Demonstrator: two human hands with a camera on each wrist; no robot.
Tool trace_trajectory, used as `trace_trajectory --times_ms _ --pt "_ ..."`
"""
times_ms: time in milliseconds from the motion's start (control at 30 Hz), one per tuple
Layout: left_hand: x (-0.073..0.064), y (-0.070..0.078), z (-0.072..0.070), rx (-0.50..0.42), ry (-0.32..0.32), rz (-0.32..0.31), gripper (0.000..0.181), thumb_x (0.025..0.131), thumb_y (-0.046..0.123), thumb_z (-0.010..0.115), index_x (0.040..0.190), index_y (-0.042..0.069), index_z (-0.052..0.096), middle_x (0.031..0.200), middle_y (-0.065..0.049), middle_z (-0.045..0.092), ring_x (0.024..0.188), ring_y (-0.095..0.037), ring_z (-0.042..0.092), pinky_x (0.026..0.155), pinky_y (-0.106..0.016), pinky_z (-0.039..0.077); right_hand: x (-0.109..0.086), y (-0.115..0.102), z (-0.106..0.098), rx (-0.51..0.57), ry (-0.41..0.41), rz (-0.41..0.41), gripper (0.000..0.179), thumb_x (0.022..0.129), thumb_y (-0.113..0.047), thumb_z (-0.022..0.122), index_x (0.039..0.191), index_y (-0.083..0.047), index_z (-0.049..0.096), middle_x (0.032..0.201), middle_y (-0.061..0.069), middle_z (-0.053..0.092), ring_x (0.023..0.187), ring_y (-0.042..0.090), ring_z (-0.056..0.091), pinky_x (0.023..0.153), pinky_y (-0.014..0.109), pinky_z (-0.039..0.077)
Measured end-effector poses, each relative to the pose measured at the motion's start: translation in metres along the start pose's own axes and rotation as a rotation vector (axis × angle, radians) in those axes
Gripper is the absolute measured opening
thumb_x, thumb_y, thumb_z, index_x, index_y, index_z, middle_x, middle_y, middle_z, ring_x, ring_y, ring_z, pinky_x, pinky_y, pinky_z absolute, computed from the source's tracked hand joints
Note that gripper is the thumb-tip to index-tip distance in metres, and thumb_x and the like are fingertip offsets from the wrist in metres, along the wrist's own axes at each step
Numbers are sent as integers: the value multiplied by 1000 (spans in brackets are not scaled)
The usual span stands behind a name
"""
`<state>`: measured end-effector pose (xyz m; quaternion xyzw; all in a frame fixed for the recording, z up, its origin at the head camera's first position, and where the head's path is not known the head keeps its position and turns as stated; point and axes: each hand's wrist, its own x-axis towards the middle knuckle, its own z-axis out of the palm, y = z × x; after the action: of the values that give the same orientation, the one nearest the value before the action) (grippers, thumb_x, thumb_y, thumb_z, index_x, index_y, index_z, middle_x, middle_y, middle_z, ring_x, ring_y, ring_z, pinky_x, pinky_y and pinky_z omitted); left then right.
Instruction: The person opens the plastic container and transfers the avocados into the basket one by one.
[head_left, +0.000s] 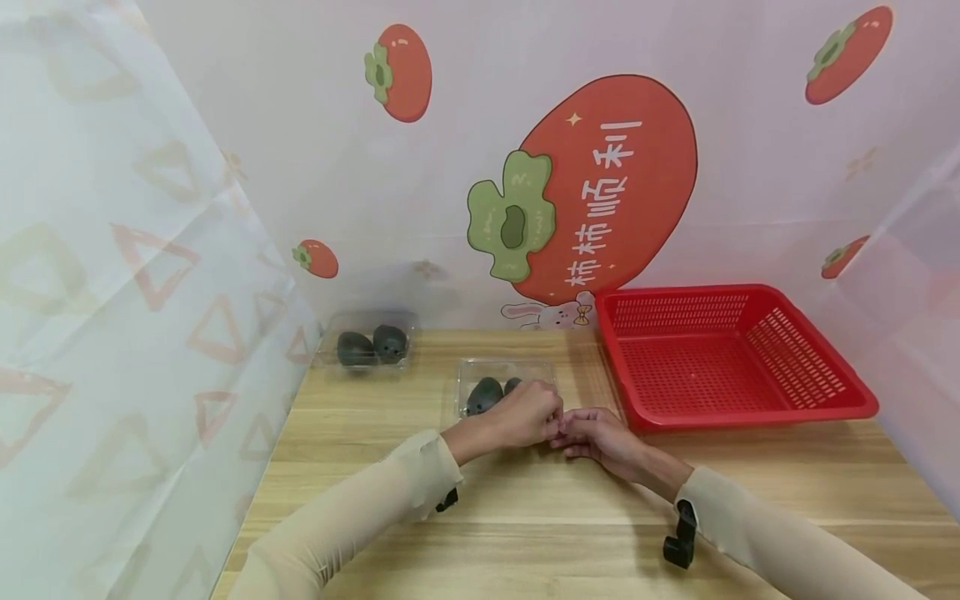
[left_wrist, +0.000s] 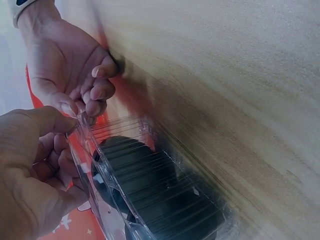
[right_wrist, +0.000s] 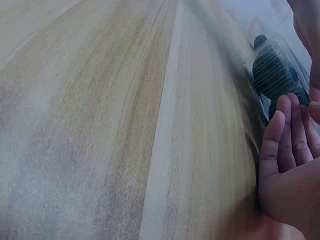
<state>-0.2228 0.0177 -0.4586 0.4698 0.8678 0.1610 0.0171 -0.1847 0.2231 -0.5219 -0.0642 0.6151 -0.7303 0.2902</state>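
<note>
In the head view, a clear plastic box [head_left: 506, 363] with dark green avocados [head_left: 484, 395] in it stands at mid-table. My left hand [head_left: 525, 414] reaches over its front right corner and partly hides it. Seen from the left wrist, the left hand [left_wrist: 30, 175] pinches the edge of the ribbed box [left_wrist: 117, 122] between thumb and fingers. The thumb and fingers of my right hand [left_wrist: 70, 65] pinch the same corner from the other side. The right wrist view shows the right hand [right_wrist: 295, 165] palm up, low beside the box [right_wrist: 265, 110].
Another clear box [head_left: 371, 318] holding dark avocados [head_left: 390, 343] stands at the back left. To the right is a red plastic basket [head_left: 690, 375] with slotted walls. Behind the wooden table [head_left: 525, 533] hangs a sheet [head_left: 262, 108] printed with persimmons.
</note>
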Motion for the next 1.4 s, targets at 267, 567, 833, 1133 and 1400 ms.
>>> trace_trajectory --times_ms 267,567,833,1133,1400 --pt "-3 0 -1 -4 16 15 10 92 5 76 86 12 81 83 4 70 79 -6 63 69 -12 46 0 -2 5 -13 26 -8 26 99 1 54 100 -13 76 104 2 78 96 15 74 81 29 60" --pt "-3 0 -4 -18 49 17 9 93 7 77 86 11 81 86 4 70 78 -3 59 66 -10 45 0 -1 5 16 31 -20 27 105 -4 53 98 -15 77 98 1 78 92 13 74 81 29 61" --pt "-4 3 -8 -22 73 -4 9 93 8 78 85 12 82 85 5 71 79 -2 58 66 -9 44 -1 -2 3 24 12 -12 25 106 -6 52 102 -13 77 100 2 80 94 14 75 84 29 61" --pt "-6 4 -5 61 82 -16 11 90 12 81 80 15 81 80 8 67 73 -1 55 63 -11 43 0 -4 2 24 4 18 22 104 -6 56 106 -13 77 102 2 80 94 14 75 83 30 62" --pt "-8 5 -2 108 95 0 9 94 15 80 86 17 84 81 10 68 76 -2 58 69 -13 48 -1 -8 0 30 -38 33 26 108 -7 53 103 -16 77 106 1 79 96 14 74 83 29 62"
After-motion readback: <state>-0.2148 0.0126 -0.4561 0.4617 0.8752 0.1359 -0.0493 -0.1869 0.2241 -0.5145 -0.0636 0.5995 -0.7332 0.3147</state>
